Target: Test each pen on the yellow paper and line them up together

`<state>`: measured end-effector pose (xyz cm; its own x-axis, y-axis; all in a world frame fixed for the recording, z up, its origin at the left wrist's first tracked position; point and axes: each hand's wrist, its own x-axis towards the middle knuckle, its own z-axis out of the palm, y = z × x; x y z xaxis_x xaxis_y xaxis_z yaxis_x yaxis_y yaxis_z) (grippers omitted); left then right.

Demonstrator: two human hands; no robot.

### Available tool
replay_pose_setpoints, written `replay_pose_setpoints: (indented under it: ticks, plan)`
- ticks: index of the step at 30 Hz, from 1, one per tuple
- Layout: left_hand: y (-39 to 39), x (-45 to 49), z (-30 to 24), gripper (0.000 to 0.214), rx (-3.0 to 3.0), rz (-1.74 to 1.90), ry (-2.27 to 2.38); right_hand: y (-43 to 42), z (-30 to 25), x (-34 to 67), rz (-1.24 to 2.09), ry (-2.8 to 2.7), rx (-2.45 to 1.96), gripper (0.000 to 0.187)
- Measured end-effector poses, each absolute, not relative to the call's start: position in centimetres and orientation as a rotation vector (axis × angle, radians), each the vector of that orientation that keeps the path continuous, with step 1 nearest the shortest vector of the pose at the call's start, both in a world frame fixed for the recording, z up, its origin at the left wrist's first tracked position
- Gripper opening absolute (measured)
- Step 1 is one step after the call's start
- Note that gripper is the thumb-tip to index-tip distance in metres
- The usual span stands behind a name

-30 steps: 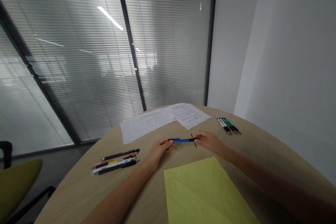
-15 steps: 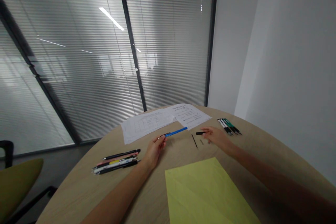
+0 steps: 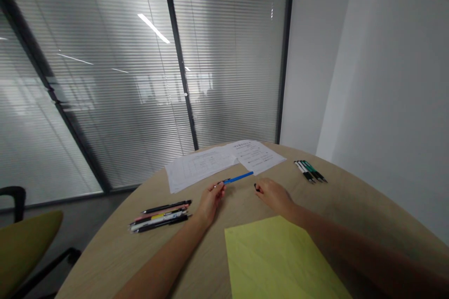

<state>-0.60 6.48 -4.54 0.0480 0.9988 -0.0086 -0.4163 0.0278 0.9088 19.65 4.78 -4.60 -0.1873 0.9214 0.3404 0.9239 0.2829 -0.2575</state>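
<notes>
My left hand [image 3: 210,204] grips the end of a blue pen barrel [image 3: 238,178], which points up and right over the wooden table [image 3: 242,208]. My right hand [image 3: 275,195] rests near the table a short way from the barrel, with a small black pen part [image 3: 257,188] at its fingertips. The thin black rod and small piece seen lying there earlier do not show now; my right hand may hide them.
Several pens lie in a bundle [image 3: 159,217] left of my left hand, and several more [image 3: 310,172] lie at the right. Printed papers [image 3: 224,159] sit at the far edge, and a yellow sheet [image 3: 277,257] lies near me. A chair [image 3: 24,238] stands at the lower left.
The hands have pulled apart from holding the pen together; the barrel is in my left hand. My right hand has moved down and left, and the loose thin pieces no longer show.
</notes>
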Motion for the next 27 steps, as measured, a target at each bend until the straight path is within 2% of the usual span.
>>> replay_pose_setpoints:
  ticks: [13,20,27]
  plan:
    - [6.6,-0.6,-4.7,0.013,0.907,1.336,0.865,5.3,-5.3,20.4,0.22,-2.095,-1.603,0.006]
    - [6.7,-0.6,-4.8,0.01,0.885,1.341,0.869,4.9,-4.7,22.3,0.194,-2.056,-1.577,0.01]
    - [6.7,-0.5,-4.7,0.008,0.887,1.341,0.879,4.8,-4.9,21.6,0.047,-2.129,-1.522,0.035]
